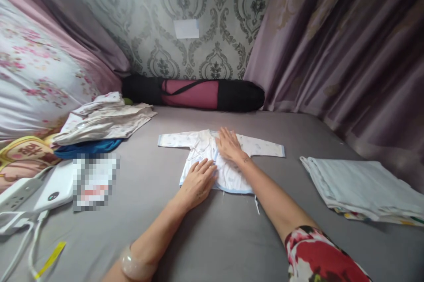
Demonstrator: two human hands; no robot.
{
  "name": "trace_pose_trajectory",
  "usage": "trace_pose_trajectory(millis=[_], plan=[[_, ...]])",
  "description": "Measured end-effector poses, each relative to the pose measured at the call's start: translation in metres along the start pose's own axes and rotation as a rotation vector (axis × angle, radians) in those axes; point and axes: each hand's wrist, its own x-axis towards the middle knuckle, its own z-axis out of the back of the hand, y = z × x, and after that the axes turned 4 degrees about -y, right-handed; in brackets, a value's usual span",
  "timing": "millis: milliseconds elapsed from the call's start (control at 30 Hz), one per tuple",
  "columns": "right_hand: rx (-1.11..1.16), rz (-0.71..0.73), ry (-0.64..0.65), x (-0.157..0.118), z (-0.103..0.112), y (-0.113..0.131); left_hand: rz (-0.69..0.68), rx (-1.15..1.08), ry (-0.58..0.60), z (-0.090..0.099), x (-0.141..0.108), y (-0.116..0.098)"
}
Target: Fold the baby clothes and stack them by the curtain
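A small white baby shirt (232,178) with blue trim and faint prints lies spread on the grey bed sheet (212,238). Both its long sleeves stretch out sideways, and thin ties hang past the lower hem. My left hand (198,180) rests flat on the shirt's lower front, fingers extended. Higher up, near the collar, my right hand (229,144) presses flat on the cloth with its fingers straight. Neither hand grips anything. Part of the shirt's front is hidden under my hands.
Folded pale cloths (364,187) lie at the right. At the left are a pile of clothes (106,118), a white power bank (58,187), a power strip (20,193) with cables and a blurred packet (96,184). A black and maroon long bag (192,94) lies along the wall.
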Motion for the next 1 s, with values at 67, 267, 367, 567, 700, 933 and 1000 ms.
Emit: trace_pose_trajectory(millis=[67, 267, 367, 567, 700, 933, 1000], plan=[[0.041, 0.172, 0.057, 0.01, -0.002, 0.01, 0.07, 0.061, -0.057, -0.006, -0.001, 0.004], [0.043, 0.316, 0.161, 0.034, -0.02, 0.016, 0.225, 0.173, -0.064, -0.033, -0.01, 0.02], [0.053, 0.294, 0.168, 0.039, -0.026, 0.011, 0.225, 0.187, -0.058, -0.037, -0.012, 0.022], [0.036, 0.263, 0.197, 0.048, -0.018, 0.029, 0.244, 0.153, -0.034, -0.031, -0.01, 0.021], [0.064, 0.324, 0.18, 0.053, -0.024, 0.05, 0.249, 0.128, -0.006, -0.028, -0.009, 0.021], [0.133, 0.251, 0.23, 0.056, -0.04, 0.058, 0.253, 0.121, 0.01, -0.024, -0.009, 0.022], [0.181, 0.243, 0.278, 0.057, -0.033, 0.057, 0.265, 0.116, 0.031, -0.021, -0.009, 0.022]])
